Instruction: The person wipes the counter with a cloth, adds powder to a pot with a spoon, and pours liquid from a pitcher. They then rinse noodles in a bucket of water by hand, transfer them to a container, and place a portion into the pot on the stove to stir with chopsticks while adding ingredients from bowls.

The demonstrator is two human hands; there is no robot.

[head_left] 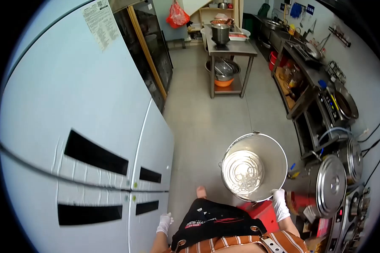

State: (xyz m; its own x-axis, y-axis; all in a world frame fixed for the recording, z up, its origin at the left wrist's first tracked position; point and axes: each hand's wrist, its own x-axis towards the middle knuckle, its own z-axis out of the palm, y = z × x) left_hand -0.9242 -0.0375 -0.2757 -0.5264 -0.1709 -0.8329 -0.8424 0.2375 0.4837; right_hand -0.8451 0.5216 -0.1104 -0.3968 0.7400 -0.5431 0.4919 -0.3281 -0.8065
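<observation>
A large stainless steel bucket (278,158) hangs tilted in front of me, its mouth facing up toward the camera. Its inside is shiny, with bright ring-like reflections on the bottom. My right hand (279,203), in a white glove, grips the near right part of the rim; some fingers are hidden there. Low by my left side, my left hand (165,221) in a white glove has its fingers curled in, with nothing visible in it. It is nearest the pale refrigerator (101,105). Below the bucket, partly covered, sits a red plastic stool-like item (264,216).
Ahead stands a steel table (236,48) with pots and basins. Along the right wall runs a counter (306,71) with cookware. Close on my right are a lidded steel pot (333,185) and a stove (346,223). Grey floor (198,118) lies between.
</observation>
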